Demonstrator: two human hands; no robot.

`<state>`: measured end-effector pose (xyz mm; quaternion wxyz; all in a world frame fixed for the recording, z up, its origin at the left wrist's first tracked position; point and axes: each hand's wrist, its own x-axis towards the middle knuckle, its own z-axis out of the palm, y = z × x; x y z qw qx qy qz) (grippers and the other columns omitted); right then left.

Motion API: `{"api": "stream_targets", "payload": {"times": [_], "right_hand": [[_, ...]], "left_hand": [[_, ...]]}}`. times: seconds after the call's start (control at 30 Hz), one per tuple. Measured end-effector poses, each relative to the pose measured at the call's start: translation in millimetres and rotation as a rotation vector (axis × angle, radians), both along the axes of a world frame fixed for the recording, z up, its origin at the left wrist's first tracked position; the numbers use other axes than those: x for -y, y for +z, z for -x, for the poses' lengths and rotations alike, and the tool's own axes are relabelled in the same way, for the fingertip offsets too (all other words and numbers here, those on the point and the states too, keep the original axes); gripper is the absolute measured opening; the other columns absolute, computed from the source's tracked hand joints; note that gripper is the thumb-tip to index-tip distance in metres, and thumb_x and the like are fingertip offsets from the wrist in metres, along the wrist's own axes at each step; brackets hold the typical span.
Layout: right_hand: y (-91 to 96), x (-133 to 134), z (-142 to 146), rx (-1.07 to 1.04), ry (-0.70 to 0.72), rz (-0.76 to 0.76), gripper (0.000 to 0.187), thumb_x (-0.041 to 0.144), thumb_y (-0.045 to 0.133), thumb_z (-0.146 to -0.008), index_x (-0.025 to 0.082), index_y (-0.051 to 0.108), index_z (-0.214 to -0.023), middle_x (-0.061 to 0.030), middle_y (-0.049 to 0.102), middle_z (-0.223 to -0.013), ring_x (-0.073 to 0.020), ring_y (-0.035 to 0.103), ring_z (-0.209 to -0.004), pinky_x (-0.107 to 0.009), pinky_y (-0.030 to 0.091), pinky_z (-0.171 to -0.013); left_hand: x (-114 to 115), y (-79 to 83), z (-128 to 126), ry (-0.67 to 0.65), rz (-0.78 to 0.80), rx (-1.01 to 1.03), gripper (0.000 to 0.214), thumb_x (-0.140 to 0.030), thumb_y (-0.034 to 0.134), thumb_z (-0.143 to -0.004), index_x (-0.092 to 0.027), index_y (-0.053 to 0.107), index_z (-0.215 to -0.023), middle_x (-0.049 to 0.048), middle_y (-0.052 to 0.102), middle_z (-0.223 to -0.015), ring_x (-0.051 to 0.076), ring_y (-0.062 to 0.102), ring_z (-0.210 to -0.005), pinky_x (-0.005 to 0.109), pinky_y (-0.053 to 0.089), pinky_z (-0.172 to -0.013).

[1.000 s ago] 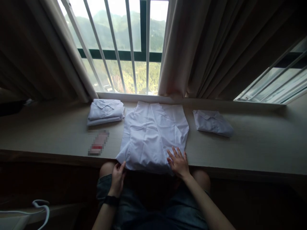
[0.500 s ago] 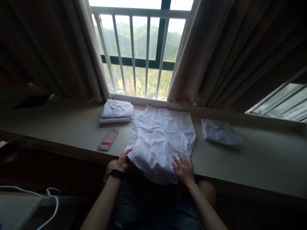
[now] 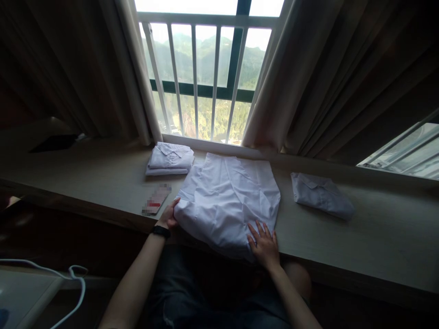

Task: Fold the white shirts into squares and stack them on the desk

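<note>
A white shirt (image 3: 228, 201), partly folded and wrinkled, lies on the wooden ledge (image 3: 384, 228) in front of me, its near edge hanging over the front. My left hand (image 3: 168, 215), with a dark band on the wrist, grips the shirt's near left edge; some of its fingers are hidden under the cloth. My right hand (image 3: 264, 242) rests flat on the near right part of the shirt, fingers spread.
Folded white shirts (image 3: 171, 157) are stacked at the back left, and another folded white shirt (image 3: 320, 194) lies to the right. A blurred-out flat object (image 3: 157, 199) sits left of my left hand. Behind are a barred window (image 3: 206, 82) and curtains (image 3: 302, 73). A white cable (image 3: 82, 292) curls at lower left.
My left hand has moved left and slightly away from me, drawing the shirt's near left edge outward. My right hand stays on the cloth. The view has shifted slightly.
</note>
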<state>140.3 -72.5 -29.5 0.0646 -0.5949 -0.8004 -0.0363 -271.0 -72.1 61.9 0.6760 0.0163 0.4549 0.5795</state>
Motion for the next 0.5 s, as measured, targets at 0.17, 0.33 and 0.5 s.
{"api": "stream_targets", "payload": {"times": [0.17, 0.33, 0.5], "right_hand": [[-0.4, 0, 0, 0.008, 0.004, 0.003, 0.05, 0.048, 0.036, -0.1, 0.04, 0.042, -0.149, 0.0, 0.031, -0.161, -0.029, 0.025, -0.15, -0.057, 0.02, -0.118], [-0.7, 0, 0, 0.004, -0.003, -0.009, 0.05, 0.048, 0.037, -0.1, 0.041, 0.042, -0.149, 0.0001, 0.031, -0.161, -0.0286, 0.025, -0.15, -0.057, 0.021, -0.117], [0.3, 0, 0, 0.006, -0.005, -0.004, 0.049, 0.048, 0.037, -0.1, 0.041, 0.043, -0.149, -0.0001, 0.033, -0.161, -0.0285, 0.025, -0.149, -0.056, 0.021, -0.117]], "left_hand": [[-12, 3.9, 23, 0.098, -0.029, -0.118, 0.028, -0.014, 0.064, -0.086, -0.009, 0.064, -0.114, 0.0109, 0.074, -0.087, 0.019, 0.07, -0.07, 0.029, 0.059, -0.066], [3, 11.4, 19, 0.308, -0.295, -0.145, 0.03, -0.02, 0.064, -0.088, -0.018, 0.066, -0.118, 0.0089, 0.073, -0.109, 0.019, 0.07, -0.097, 0.028, 0.058, -0.085], [23, 17.8, 7, 0.429, -0.512, -0.05, 0.031, -0.029, 0.062, -0.086, -0.021, 0.068, -0.115, 0.0068, 0.073, -0.115, 0.025, 0.064, -0.115, 0.036, 0.053, -0.099]]}}
